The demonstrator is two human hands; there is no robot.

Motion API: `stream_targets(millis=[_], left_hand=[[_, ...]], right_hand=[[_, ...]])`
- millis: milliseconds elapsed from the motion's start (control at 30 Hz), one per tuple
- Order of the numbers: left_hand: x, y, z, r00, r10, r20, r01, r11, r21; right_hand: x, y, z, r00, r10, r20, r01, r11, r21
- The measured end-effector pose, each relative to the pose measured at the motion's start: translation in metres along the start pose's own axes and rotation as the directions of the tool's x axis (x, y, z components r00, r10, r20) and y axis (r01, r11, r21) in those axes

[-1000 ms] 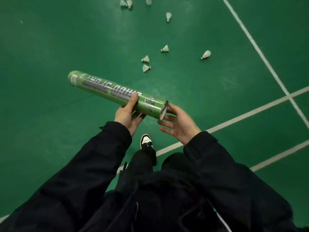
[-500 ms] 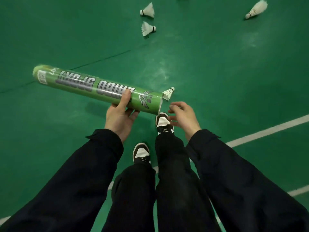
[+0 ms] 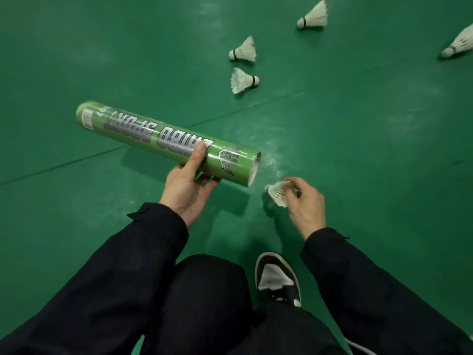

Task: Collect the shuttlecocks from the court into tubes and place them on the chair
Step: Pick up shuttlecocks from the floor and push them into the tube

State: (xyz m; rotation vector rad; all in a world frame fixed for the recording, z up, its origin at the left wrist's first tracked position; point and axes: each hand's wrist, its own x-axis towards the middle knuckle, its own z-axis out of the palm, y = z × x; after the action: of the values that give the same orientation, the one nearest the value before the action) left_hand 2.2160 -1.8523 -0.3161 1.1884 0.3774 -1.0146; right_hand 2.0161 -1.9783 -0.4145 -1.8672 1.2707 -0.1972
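Observation:
My left hand [image 3: 188, 187] grips a long green shuttlecock tube [image 3: 143, 135] near its open end, which points right and slightly toward me. Just below that opening, my right hand [image 3: 304, 203] pinches a white feather shuttlecock [image 3: 277, 193] by its skirt, cork end pointing left toward the tube mouth. More shuttlecocks lie on the green court floor farther ahead: one [image 3: 243, 50] and another [image 3: 243, 80] close together, a third [image 3: 314, 17] beyond them, and one [image 3: 459, 43] at the right edge.
The green court floor [image 3: 371, 149] has a thin seam running diagonally under the tube. My black-trousered knee [image 3: 204, 290] and a black and white shoe [image 3: 276, 278] are low in view, right under my hands.
The view dropped closer to the floor and the loose shuttlecocks now look nearer. My right hand took hold of the shuttlecock that lay by the tube mouth. The tube stays in my left hand.

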Motion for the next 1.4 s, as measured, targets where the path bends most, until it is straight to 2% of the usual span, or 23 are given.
stream_targets(millis=[33, 67, 100, 167, 233, 300, 400, 533, 633, 667, 733, 800, 867, 900, 967, 1033, 1067, 1133, 1200, 1267, 1333, 1400], left_hand=[[0.003, 0.004, 0.002, 1.0, 0.0, 0.008, 0.0, 1.0, -0.019], [0.005, 0.01, 0.005, 1.0, -0.002, 0.013, 0.003, 0.999, -0.041], [0.005, 0.015, 0.009, 1.0, -0.003, 0.015, 0.004, 0.998, -0.062], [0.001, 0.021, 0.017, 0.999, -0.009, 0.033, 0.011, 0.997, -0.073], [-0.005, 0.023, 0.027, 0.998, -0.013, 0.068, 0.017, 0.998, -0.057], [-0.007, 0.023, 0.036, 0.995, -0.01, 0.104, 0.015, 0.999, -0.045], [-0.004, 0.024, 0.039, 0.99, 0.007, 0.14, 0.003, 0.998, -0.069], [-0.002, 0.031, 0.033, 0.985, 0.004, 0.175, 0.014, 0.995, -0.104], [-0.009, 0.042, 0.031, 0.979, 0.021, 0.201, 0.005, 0.992, -0.129], [-0.012, 0.047, 0.032, 0.978, 0.032, 0.208, -0.003, 0.991, -0.137], [-0.02, 0.057, 0.036, 0.973, 0.056, 0.223, -0.022, 0.988, -0.151], [-0.028, 0.064, 0.044, 0.966, 0.066, 0.251, -0.029, 0.988, -0.149], [-0.033, 0.07, 0.05, 0.962, 0.073, 0.262, -0.039, 0.99, -0.133], [-0.032, 0.073, 0.053, 0.962, 0.083, 0.261, -0.05, 0.99, -0.131], [-0.024, 0.079, 0.056, 0.961, 0.111, 0.254, -0.079, 0.988, -0.135], [-0.005, 0.084, 0.057, 0.964, 0.127, 0.235, -0.089, 0.982, -0.167], [0.006, 0.085, 0.059, 0.968, 0.13, 0.216, -0.091, 0.979, -0.181], [0.029, 0.083, 0.067, 0.973, 0.12, 0.195, -0.09, 0.983, -0.16], [0.052, 0.076, 0.079, 0.979, 0.107, 0.171, -0.09, 0.99, -0.104], [0.077, 0.078, 0.087, 0.987, 0.095, 0.13, -0.086, 0.994, -0.073], [0.102, 0.092, 0.093, 0.994, 0.082, 0.078, -0.075, 0.993, -0.088], [0.124, 0.108, 0.095, 0.997, 0.072, 0.0, -0.072, 0.989, -0.131]], right_hand=[[-0.001, -0.019, -0.012, 0.995, 0.075, -0.065, -0.054, 0.958, 0.283], [-0.002, -0.039, -0.027, 0.988, 0.109, -0.113, -0.037, 0.861, 0.507], [-0.005, -0.061, -0.041, 0.987, 0.079, -0.143, 0.029, 0.778, 0.628], [-0.012, -0.094, -0.059, 0.987, -0.018, -0.158, 0.124, 0.702, 0.701], [-0.014, -0.118, -0.062, 0.986, -0.073, -0.148, 0.155, 0.726, 0.67], [-0.012, -0.131, -0.055, 0.985, -0.095, -0.146, 0.162, 0.803, 0.573], [-0.007, -0.139, -0.045, 0.965, -0.106, -0.239, 0.199, 0.89, 0.411], [-0.011, -0.15, -0.045, 0.922, -0.149, -0.358, 0.288, 0.882, 0.373], [-0.014, -0.162, -0.057, 0.861, -0.343, -0.375, 0.434, 0.88, 0.191], [-0.015, -0.167, -0.063, 0.844, -0.436, -0.313, 0.495, 0.858, 0.137], [-0.017, -0.183, -0.078, 0.853, -0.521, -0.029, 0.52, 0.844, 0.13], [-0.016, -0.202, -0.089, 0.847, -0.44, 0.3, 0.454, 0.891, 0.025], [-0.012, -0.222, -0.095, 0.807, -0.309, 0.504, 0.416, 0.902, -0.114], [-0.008, -0.232, -0.096, 0.778, -0.285, 0.56, 0.395, 0.915, -0.083], [0.003, -0.241, -0.095, 0.792, -0.306, 0.528, 0.289, 0.95, 0.116], [0.021, -0.237, -0.09, 0.875, -0.331, 0.353, 0.243, 0.931, 0.271], [0.032, -0.231, -0.087, 0.898, -0.325, 0.295, 0.243, 0.928, 0.283], [0.058, -0.224, -0.078, 0.884, -0.299, 0.36, 0.203, 0.938, 0.279], [0.082, -0.222, -0.064, 0.813, -0.233, 0.533, 0.092, 0.956, 0.278], [0.111, -0.222, -0.054, 0.752, -0.245, 0.611, 0.042, 0.944, 0.327], [0.138, -0.218, -0.049, 0.755, -0.321, 0.572, 0.061, 0.903, 0.426], [0.159, -0.211, -0.049, 0.833, -0.327, 0.446, 0.024, 0.827, 0.561]])
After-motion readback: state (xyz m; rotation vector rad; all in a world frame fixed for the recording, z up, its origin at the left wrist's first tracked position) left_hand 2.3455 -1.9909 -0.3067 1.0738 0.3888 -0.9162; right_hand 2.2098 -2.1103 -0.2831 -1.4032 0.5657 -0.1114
